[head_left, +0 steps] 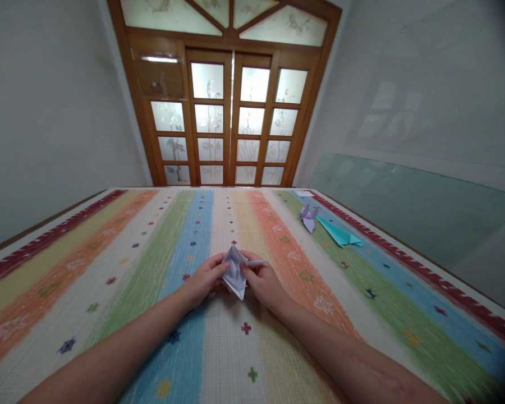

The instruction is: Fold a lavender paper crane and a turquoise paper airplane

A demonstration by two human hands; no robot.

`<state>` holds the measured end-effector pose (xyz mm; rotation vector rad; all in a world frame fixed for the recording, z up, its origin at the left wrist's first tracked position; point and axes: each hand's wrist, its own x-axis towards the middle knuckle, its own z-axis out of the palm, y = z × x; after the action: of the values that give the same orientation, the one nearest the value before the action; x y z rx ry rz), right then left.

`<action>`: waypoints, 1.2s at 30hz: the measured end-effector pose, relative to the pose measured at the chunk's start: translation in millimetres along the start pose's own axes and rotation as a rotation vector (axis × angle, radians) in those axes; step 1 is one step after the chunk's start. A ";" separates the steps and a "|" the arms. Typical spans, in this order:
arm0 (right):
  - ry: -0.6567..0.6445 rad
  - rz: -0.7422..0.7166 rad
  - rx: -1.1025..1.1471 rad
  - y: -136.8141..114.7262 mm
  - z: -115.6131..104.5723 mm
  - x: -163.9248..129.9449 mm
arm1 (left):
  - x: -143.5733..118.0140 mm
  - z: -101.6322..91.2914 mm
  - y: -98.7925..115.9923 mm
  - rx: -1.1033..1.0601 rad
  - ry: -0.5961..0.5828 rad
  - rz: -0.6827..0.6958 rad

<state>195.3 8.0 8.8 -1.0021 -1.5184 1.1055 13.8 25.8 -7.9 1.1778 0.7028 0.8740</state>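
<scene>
A small folded piece of pale lavender paper (235,272) is held between both hands, just above the middle of the striped tablecloth. It has a pointed top, a pointed lower tip and a narrow point sticking out to the right. My left hand (206,276) pinches its left side, thumb on the near face. From the right, my right hand (261,280) grips it with the thumb pressed on the folds, close to the narrow point. The fingers behind the paper are mostly hidden.
Toward the back right of the striped tablecloth (151,269) lie a purple origami figure (308,217) and a turquoise paper plane (339,233). A small white paper (303,193) sits near the far edge. Wooden doors (231,112) stand beyond the table, and a glass sheet (404,196) leans at the right wall.
</scene>
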 end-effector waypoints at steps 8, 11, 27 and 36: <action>0.046 -0.121 -0.199 0.1 -7.7 1.3 | -16.8 5.2 14.9 0.976 0.291 0.764; 0.005 -0.178 -0.247 -3.5 -9.4 -1.0 | -23.8 7.9 23.5 1.246 0.178 0.908; -0.025 -0.194 -0.316 -12.9 -20.4 -0.6 | -28.5 6.3 27.3 1.422 0.059 0.927; 0.082 0.079 -0.026 7.7 -28.0 7.7 | -25.0 -2.4 28.8 1.097 0.337 0.800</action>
<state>221.8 21.9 6.4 -1.1197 -1.4408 1.0884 -6.6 9.3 20.0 2.4236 1.0556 1.4308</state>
